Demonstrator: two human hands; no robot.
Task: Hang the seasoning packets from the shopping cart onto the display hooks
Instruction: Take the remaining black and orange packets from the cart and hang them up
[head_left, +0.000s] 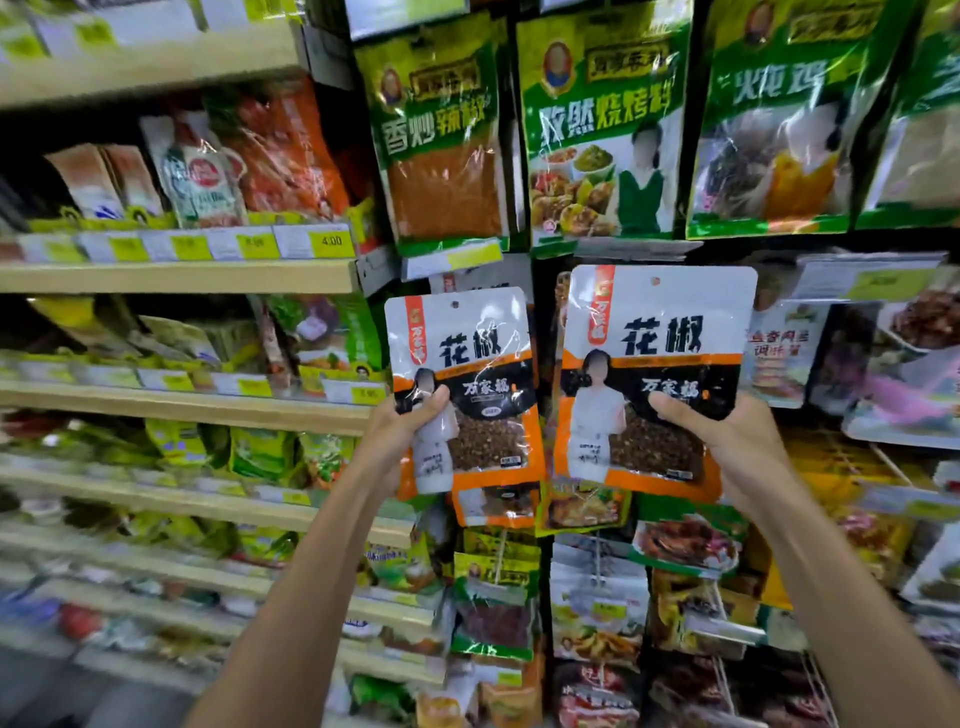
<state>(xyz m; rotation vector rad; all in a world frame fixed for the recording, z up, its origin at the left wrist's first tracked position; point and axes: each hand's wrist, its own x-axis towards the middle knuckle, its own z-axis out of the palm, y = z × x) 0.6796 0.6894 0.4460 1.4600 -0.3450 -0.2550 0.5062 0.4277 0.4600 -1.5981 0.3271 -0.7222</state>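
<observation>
1. The pepper packet (660, 364) in the right hand (727, 441) is smooth, glossy plastic film; its clear window shows rough, grainy brown peppercorns.
2. Just left of the pepper packet, the second packet (467, 374), gripped by the left hand (400, 431), is the same shiny film, creased, with white glare streaks.
3. Above the pepper packet, the green packets (602, 130) are glossy, wrinkled plastic.
4. Far left of the pepper packet, the shelves (176, 278) have matt, pale wood-look front edges.
5. Up and left of the pepper packet, the price tags (332, 241) look like matt paper.
</observation>
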